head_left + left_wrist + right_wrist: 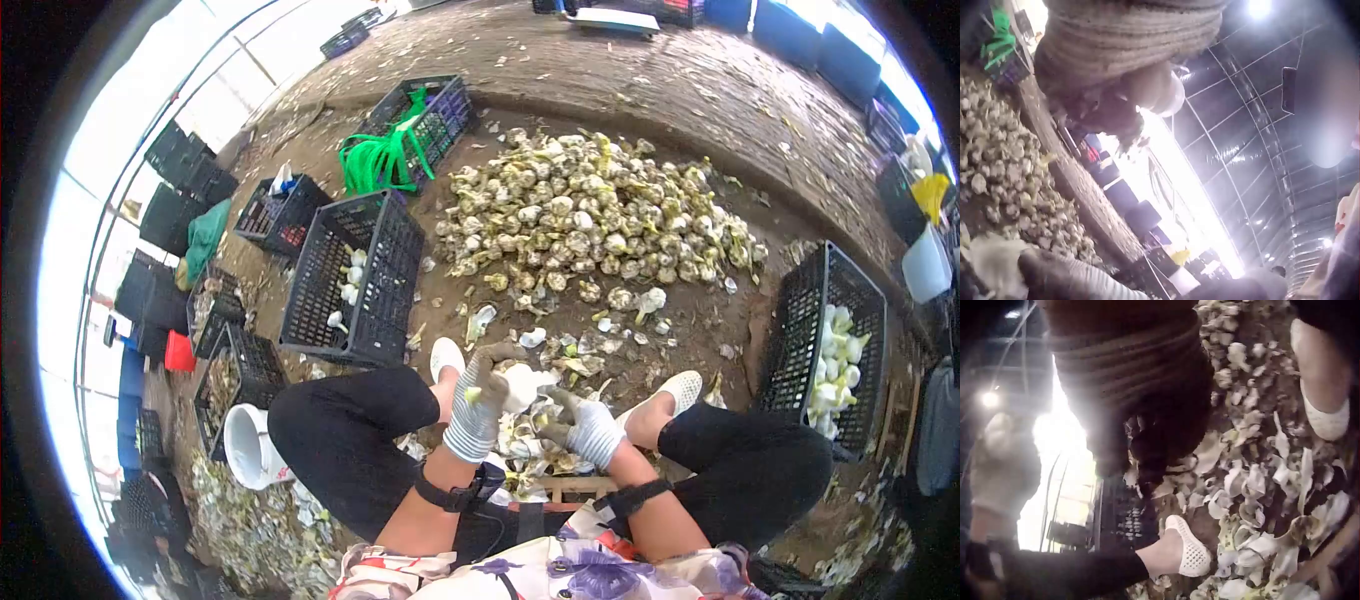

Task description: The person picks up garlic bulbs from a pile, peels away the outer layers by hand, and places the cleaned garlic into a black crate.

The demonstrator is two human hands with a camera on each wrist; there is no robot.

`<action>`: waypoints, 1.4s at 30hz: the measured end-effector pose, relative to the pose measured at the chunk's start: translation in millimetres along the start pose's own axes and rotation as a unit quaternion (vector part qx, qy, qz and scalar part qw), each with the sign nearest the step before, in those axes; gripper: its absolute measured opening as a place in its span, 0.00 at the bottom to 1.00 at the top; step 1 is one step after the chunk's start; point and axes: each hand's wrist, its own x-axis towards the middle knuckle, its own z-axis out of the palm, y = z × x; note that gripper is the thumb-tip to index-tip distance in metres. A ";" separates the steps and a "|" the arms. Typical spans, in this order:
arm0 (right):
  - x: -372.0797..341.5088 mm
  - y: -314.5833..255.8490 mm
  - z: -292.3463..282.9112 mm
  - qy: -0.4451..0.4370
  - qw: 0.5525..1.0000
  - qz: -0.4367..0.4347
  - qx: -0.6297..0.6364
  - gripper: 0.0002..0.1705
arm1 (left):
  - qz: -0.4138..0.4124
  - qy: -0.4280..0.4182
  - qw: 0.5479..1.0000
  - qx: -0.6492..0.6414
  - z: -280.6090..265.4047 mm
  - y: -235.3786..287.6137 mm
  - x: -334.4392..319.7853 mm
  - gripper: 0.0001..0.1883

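Observation:
My left hand (478, 405), in a striped, dirt-stained glove, holds a white garlic bulb (521, 388) above the ground between my knees. In the left wrist view the bulb (1163, 92) shows past the gloved fingers. Just right of it is my gloved right hand (592, 430), its thumb and a finger apart and pointing toward the bulb. Dark shadow hides part of the right fingers in the right wrist view. Loose garlic skins (530, 450) lie below both hands. Ahead is a large heap of unpeeled garlic bulbs (590, 210).
A black crate (365, 310) with a few white bulbs stands front left; another crate (785, 345) with several cleaned bulbs stands at right. A white bucket (245, 445) is beside my left knee. Green straps (375, 160) hang over a farther crate. White shoes (683, 392) flank the skins.

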 end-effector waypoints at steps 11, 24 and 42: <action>-31.6 -24.4 -19.5 0.144 0.900 -0.040 0.411 0.29 | 0.196 -0.034 0.811 0.550 29.0 9.4 -3.9 0.15; -31.3 0.2 -16.2 0.085 0.901 -0.079 0.418 0.33 | -0.102 0.006 0.972 0.212 24.7 -11.4 4.7 0.04; -5.6 10.5 -13.3 0.078 0.666 0.036 0.741 0.41 | -0.170 0.002 0.982 -0.083 -15.7 -11.3 17.0 0.12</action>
